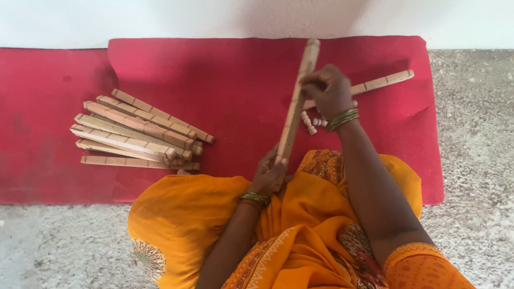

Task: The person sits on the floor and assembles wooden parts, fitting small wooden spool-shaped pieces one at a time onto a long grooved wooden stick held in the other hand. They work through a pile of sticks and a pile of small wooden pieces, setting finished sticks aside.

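Observation:
A long notched wooden bar [296,101] stands tilted over the red mat [230,91], its top leaning away toward the wall. My left hand [269,172] grips its lower end near my lap. My right hand [329,91] is closed against its upper half; I cannot tell whether it pinches something small. Several small pale wooden pegs [312,122] lie on the mat just below my right hand. Another wooden bar [383,82] lies flat behind my right hand, pointing to the right.
A loose pile of several similar notched wooden bars [136,134] lies on the mat at the left. A white wall [214,18] runs along the mat's far edge. Speckled stone floor [471,134] surrounds the mat. My orange garment [187,214] covers my lap.

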`<move>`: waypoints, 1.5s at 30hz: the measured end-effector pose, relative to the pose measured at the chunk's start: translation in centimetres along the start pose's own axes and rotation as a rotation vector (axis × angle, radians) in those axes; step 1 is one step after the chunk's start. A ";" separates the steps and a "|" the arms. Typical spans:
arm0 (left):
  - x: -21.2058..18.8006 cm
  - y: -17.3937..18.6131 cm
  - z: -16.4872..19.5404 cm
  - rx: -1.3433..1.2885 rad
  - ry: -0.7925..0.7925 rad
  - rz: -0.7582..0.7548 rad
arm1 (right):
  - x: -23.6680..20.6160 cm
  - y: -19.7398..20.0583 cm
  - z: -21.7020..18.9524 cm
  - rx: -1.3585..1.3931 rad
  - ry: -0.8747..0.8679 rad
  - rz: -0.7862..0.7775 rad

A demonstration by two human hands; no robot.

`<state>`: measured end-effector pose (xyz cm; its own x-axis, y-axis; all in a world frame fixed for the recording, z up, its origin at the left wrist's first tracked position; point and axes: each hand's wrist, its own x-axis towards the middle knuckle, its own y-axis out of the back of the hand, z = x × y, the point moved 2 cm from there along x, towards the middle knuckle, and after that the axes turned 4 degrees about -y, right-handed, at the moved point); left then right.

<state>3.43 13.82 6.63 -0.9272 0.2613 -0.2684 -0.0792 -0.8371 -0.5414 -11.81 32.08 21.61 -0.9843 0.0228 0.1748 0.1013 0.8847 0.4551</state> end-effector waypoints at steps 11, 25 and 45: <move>-1.7 -2.5 3.5 0.299 -0.015 -0.042 | -0.5 2.2 0.1 0.091 -0.015 0.164; -2.0 -2.6 3.6 0.237 -0.017 -0.162 | 1.3 4.9 2.6 0.280 -0.100 0.321; 0.5 2.5 2.9 -0.563 -0.192 0.337 | -7.8 -8.4 -1.3 0.216 0.161 -1.001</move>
<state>1.69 10.45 7.40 -0.9204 -0.1031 -0.3772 0.3797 -0.4666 -0.7989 -4.77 23.82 17.58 -0.5714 -0.8172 -0.0754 -0.7961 0.5297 0.2927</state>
